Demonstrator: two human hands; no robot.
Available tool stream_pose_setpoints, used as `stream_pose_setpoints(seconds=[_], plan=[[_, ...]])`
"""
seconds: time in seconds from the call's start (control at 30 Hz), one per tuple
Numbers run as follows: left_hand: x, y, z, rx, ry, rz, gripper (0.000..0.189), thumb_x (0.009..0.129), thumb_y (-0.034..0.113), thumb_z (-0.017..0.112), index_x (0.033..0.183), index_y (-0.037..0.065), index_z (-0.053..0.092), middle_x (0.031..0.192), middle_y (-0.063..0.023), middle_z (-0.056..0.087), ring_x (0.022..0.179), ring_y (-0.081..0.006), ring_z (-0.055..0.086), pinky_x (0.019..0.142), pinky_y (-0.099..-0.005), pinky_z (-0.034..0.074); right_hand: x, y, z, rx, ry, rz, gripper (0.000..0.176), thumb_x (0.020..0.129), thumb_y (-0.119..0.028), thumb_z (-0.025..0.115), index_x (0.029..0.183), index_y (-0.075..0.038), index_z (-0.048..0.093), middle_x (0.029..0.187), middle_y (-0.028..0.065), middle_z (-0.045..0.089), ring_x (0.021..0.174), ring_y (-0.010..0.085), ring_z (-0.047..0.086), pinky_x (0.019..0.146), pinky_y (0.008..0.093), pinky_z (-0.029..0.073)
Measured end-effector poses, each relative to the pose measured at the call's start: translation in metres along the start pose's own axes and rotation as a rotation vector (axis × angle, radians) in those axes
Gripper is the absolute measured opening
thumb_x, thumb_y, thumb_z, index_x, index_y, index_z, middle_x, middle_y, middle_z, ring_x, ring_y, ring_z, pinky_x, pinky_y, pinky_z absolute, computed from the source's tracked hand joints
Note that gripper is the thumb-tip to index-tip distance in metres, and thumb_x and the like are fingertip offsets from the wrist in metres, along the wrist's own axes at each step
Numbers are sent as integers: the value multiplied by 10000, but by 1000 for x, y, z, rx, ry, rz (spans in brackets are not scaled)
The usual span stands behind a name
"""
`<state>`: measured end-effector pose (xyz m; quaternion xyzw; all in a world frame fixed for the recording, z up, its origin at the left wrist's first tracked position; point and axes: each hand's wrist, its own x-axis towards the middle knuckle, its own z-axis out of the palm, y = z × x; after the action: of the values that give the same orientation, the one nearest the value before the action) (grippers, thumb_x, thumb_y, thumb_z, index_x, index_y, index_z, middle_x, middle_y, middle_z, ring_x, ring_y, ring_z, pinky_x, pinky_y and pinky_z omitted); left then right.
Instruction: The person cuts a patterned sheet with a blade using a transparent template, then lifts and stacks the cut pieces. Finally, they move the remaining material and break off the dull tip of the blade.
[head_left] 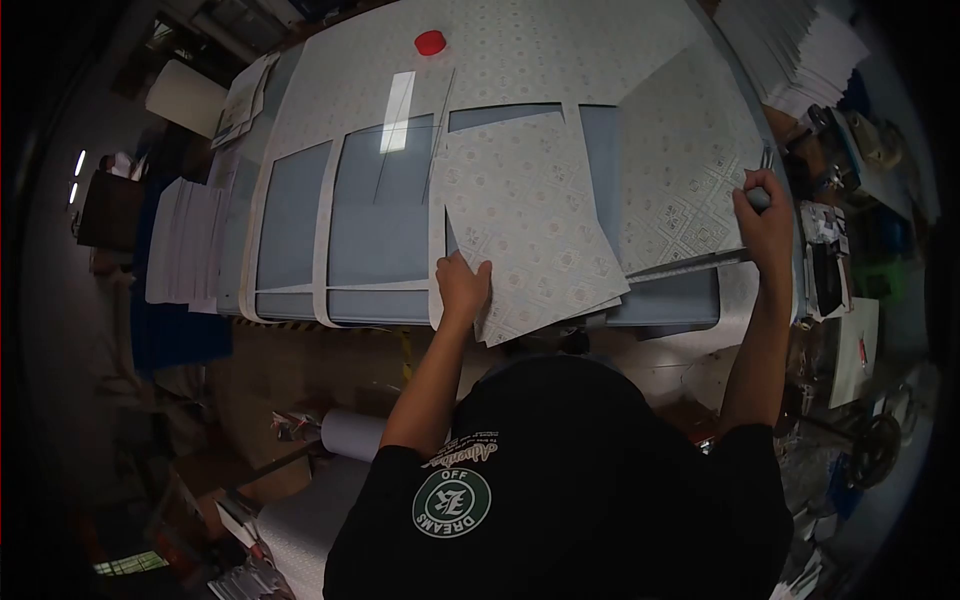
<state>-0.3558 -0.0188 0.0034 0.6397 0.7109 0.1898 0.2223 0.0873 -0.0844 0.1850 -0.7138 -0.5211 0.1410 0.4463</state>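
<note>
My left hand (463, 288) pinches the lower left edge of a pale patterned sheet (530, 220), which lies slanted across the table with its near corner past the front edge. More sheet edges show under its right corner. On the right, my right hand (765, 220) is closed around a small tool (758, 199) with a grey rounded body and thin metal ends pointing away from me; its exact kind cannot be made out. That hand rests at the right edge of a second patterned sheet (680, 180), whose near edge is lifted.
Under the sheets, a large patterned sheet with cut-out windows (322, 230) covers the blue-grey table (380, 250). A red round object (430, 42) lies at the back. Paper stacks stand at left (185, 245) and far right (800, 60). A white roll (352, 434) is below left.
</note>
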Motion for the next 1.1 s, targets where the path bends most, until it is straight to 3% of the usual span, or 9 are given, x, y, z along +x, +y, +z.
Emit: stream_pose_setpoints(seconds=[0.33,0.43,0.57,0.67,0.73,0.8,0.87,0.97,1.1], plan=[[27,-3,-1,-150,-59,-82,643,704,225,856,1194,-88,583,1144,-277,642,1007,-360,665,881,-441,545,1,-95,3,406,-10,-487,201,888,44,708,913,-45,531,1203,138,636,1046,125,593,955,287,441],[41,-12,-3,-425,-323,-160,633,767,253,832,1238,-84,576,1174,-217,673,1012,-272,678,872,-405,549,-15,-75,24,710,-14,-449,258,881,55,706,902,-56,474,1262,202,628,1111,171,583,1010,310,421],[42,-25,21,-1359,-384,-373,740,1009,616,473,1345,-39,550,1310,-176,633,1174,-257,622,991,-397,493,-31,-10,83,624,-122,-154,220,909,2,698,936,-65,490,1245,165,627,1106,185,580,1003,321,428],[36,-25,25,-1521,-296,-327,914,984,742,311,1479,-19,417,1461,-183,527,1321,-266,529,1092,-419,422,-76,46,137,395,-276,98,193,923,-53,688,975,-58,502,1160,133,631,1095,190,585,962,313,447],[24,-8,2,-1670,-663,-314,996,958,788,239,1566,-1,252,1569,-178,404,1408,-281,442,1146,-437,368,-108,84,172,206,-300,37,189,912,-57,683,982,-46,507,1085,143,639,1079,194,604,925,311,466],[28,-13,16,-1757,-756,-234,883,996,681,414,1544,1,281,1520,-183,459,1364,-297,484,1127,-443,386,-127,95,191,120,-315,82,178,908,-55,676,968,-38,509,1059,163,640,1050,212,622,907,326,482],[19,-7,20,-1124,-453,-225,679,987,382,645,1476,-2,373,1422,-195,538,1308,-304,526,1103,-416,411,-135,94,199,29,-324,141,168,904,-53,670,954,-30,510,1033,183,642,1021,230,640,888,340,497],[11,13,3,-818,-263,-176,594,890,77,698,1405,-26,419,1326,-193,590,1243,-305,567,1074,-393,436,-126,81,191,23,-138,-88,152,915,-79,652,974,-17,525,1020,206,631,922,325,649,831,395,520],[19,45,-46,-545,-134,130,622,856,61,678,1419,-26,430,1297,-222,629,1202,-335,615,1030,-389,473,-97,125,160,-450,-164,49,211,922,-167,651,1006,4,560,1032,262,584,890,445,619,791,502,523]])
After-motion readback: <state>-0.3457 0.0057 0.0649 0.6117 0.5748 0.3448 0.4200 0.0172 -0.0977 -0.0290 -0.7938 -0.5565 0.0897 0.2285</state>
